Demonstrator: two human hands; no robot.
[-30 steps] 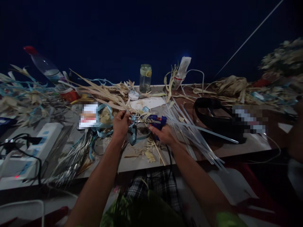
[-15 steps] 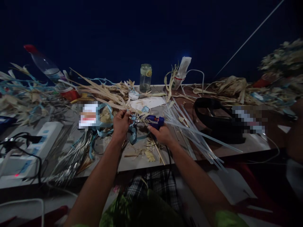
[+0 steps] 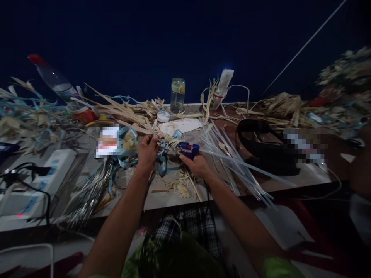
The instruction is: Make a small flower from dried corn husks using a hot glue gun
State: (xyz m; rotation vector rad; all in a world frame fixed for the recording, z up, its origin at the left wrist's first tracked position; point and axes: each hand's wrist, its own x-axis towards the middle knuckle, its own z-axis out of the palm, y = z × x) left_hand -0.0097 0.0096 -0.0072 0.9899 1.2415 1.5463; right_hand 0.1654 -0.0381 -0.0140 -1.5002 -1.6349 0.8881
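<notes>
My right hand (image 3: 197, 165) is closed around a blue hot glue gun (image 3: 191, 150), with its front end pointing left toward my other hand. A dark cord hangs below that wrist. My left hand (image 3: 148, 148) is closed in a pinch just left of the gun. What its fingertips hold is small and dim, near pale husk strips and light blue ribbon. More blue ribbon (image 3: 162, 166) lies in loops below and between the hands. Dried corn husks (image 3: 142, 112) are piled behind my left hand.
Clear glue sticks (image 3: 232, 162) fan out at right, beside a black headband-like object (image 3: 261, 143). Thin wires (image 3: 89, 193) and a power strip (image 3: 55, 173) lie at left. A lidded bottle (image 3: 177, 95) stands at the back. Another person's arm (image 3: 361, 162) shows at far right.
The glue gun has shifted and tilted slightly in my right hand. My left hand has barely moved and stays pinched. The things on the table look the same.
</notes>
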